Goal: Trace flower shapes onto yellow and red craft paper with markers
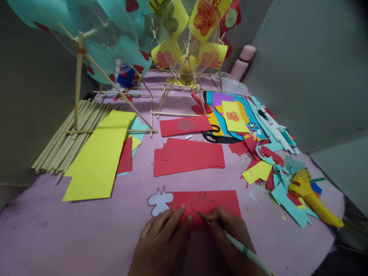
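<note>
My right hand grips a white marker with a green tip and a green band. The tip meets a red paper strip, near a butterfly outline drawn on it. Lying flat with fingers stretched, my left hand presses on the strip's left part. A pale butterfly cutout with a dark edge lies at the strip's left end, just beyond the left fingers. The strip's lower edge is partly hidden by both hands.
Red strips, yellow paper and wooden sticks lie farther back. Stick-built wheels stand behind them. Right are scissors, paper scraps, markers and a yellow glue gun. A pink bottle is at the back.
</note>
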Tool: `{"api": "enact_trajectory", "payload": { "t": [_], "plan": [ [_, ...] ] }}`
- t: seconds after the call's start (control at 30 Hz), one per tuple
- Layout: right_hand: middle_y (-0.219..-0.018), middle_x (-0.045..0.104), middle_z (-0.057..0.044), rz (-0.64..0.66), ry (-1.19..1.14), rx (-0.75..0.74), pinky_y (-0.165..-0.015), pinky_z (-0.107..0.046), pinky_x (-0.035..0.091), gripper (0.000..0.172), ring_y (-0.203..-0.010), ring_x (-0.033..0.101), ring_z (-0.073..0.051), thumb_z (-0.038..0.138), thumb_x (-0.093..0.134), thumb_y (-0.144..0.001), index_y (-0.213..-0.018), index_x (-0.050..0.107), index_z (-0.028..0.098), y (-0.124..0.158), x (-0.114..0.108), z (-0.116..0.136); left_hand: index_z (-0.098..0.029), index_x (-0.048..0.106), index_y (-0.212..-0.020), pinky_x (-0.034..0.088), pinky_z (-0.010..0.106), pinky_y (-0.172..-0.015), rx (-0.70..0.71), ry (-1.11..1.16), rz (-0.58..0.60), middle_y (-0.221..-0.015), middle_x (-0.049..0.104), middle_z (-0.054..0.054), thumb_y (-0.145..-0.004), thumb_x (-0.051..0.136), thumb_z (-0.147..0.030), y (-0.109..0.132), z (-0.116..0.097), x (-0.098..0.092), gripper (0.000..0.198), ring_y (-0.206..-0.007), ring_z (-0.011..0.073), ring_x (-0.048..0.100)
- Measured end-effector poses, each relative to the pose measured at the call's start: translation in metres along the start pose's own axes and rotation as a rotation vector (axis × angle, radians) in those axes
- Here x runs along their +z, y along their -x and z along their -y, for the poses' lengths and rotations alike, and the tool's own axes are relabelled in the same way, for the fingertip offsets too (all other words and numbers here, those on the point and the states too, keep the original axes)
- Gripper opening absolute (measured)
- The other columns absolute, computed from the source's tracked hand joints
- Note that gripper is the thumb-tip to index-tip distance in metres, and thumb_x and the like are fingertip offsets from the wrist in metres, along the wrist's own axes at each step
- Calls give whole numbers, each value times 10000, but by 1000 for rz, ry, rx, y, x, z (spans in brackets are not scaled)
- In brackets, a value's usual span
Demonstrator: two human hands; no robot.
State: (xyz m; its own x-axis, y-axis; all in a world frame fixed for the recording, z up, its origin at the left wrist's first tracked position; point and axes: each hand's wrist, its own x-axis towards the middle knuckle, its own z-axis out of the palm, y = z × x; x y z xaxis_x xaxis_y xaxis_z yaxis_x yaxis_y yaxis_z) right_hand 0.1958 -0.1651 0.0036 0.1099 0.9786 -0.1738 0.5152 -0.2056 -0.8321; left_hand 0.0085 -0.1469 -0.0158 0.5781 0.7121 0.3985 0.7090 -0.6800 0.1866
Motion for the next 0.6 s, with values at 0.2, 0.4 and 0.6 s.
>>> {"api": "enact_trajectory", "payload": {
  "t": [0.2,0.4,0.6],
  "plan": [
    [-504,462,52,-9,-60,39,-448,-213,304,153,-453,422,-120,286,428,-795,-679,495,213,1,2,0,-225,612,-1110,480,328,-765,4,-10,-5,-1168,658,-1,-925,423,-202,2,0,1,266,-945,201,585],
    [-513,411,56,-42,-185,77,-424,-214,259,153,-449,342,-117,281,429,-812,-704,517,218,4,0,-8,-240,619,-1100,474,324,-763,-12,-3,8,-1174,657,-13,-921,439,-207,2,-1,1,256,-942,199,586],
    [-520,407,58,-6,-171,49,-440,-213,286,120,-468,364,-122,249,445,-799,-694,497,223,3,-1,-8,-213,612,-1120,474,321,-782,-1,-15,20,-1160,665,8,-922,438,-199,2,0,1,264,-949,197,596]
  ]
}}
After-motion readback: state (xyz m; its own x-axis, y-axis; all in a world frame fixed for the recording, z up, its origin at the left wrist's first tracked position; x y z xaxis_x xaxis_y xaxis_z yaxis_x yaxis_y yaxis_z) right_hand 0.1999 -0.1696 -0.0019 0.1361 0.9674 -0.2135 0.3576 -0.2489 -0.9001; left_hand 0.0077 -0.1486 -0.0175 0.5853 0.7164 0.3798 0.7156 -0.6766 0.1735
